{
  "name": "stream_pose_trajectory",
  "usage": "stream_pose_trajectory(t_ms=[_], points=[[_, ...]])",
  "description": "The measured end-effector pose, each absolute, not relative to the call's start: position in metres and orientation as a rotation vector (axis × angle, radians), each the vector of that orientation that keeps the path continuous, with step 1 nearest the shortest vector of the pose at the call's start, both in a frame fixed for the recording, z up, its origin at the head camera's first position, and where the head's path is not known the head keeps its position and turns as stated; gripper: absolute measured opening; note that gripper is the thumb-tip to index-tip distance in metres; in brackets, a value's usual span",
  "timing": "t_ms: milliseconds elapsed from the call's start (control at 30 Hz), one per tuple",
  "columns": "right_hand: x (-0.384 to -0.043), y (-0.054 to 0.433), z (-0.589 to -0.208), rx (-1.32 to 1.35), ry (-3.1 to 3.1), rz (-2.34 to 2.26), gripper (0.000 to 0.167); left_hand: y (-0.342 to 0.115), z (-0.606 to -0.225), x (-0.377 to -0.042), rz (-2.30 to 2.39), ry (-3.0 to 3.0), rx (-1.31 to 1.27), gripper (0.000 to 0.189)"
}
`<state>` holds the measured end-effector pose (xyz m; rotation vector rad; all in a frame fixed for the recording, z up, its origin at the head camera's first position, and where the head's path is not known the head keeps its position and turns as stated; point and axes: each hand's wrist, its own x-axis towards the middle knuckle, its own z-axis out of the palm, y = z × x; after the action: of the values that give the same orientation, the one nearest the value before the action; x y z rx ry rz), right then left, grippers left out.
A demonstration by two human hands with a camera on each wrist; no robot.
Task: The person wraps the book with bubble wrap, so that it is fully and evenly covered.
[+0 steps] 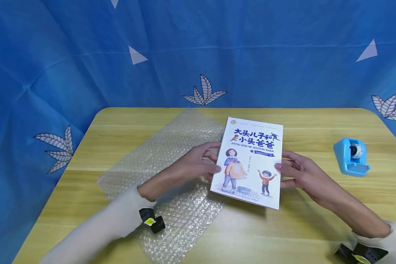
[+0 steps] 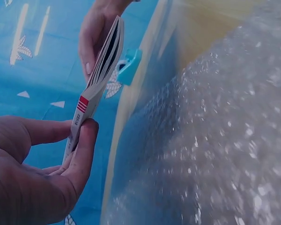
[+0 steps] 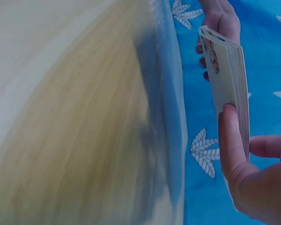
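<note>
A white paperback book (image 1: pixel 250 161) with blue Chinese lettering and drawn figures is held above the table, its front cover facing up. My left hand (image 1: pixel 198 161) pinches its left edge, thumb on the cover and fingers beneath. At the opposite edge my right hand (image 1: pixel 298 172) grips it the same way. In the left wrist view the book's spine (image 2: pixel 79 112) sits between the left thumb and fingers, and its pages fan slightly apart at one end. Under the left forearm lies a sheet of bubble wrap (image 1: pixel 184 205), flat on the table and set at a slant.
A light blue tape dispenser (image 1: pixel 353 157) with a roll in it stands on the right of the wooden table (image 1: pixel 303 234). Behind the table's far edge hangs a blue cloth (image 1: pixel 267 66) with white leaf and triangle prints.
</note>
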<state>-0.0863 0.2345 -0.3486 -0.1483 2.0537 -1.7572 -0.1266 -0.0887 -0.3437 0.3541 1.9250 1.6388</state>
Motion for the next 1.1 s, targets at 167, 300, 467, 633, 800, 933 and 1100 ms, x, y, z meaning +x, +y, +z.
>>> stream_pose_trajectory(t_ms=[167,300,467,633,800,933,1100], points=[[-0.088,0.218,-0.346,-0.209,2.028,-1.756,0.061,-0.107,-0.347,-0.123,1.643,1.951,0.362,0.072],[-0.088,0.207,-0.346,-0.240,2.032,-1.752,0.061,-0.120,-0.348,-0.119,1.633,1.963,0.359,0.073],[-0.089,0.195,-0.348,-0.257,2.014,-1.756,0.058,-0.135,-0.348,-0.115,1.615,1.995,0.336,0.073],[-0.089,0.183,-0.349,-0.255,1.984,-1.765,0.056,-0.146,-0.347,-0.110,1.621,2.005,0.319,0.074],[-0.090,0.172,-0.350,-0.234,1.967,-1.766,0.056,-0.157,-0.345,-0.106,1.615,2.028,0.316,0.075],[-0.091,0.163,-0.351,-0.221,1.951,-1.775,0.057,-0.167,-0.343,-0.104,1.593,2.058,0.312,0.074],[-0.091,0.150,-0.352,-0.192,1.924,-1.808,0.062,-0.181,-0.343,-0.100,1.581,2.083,0.312,0.074]])
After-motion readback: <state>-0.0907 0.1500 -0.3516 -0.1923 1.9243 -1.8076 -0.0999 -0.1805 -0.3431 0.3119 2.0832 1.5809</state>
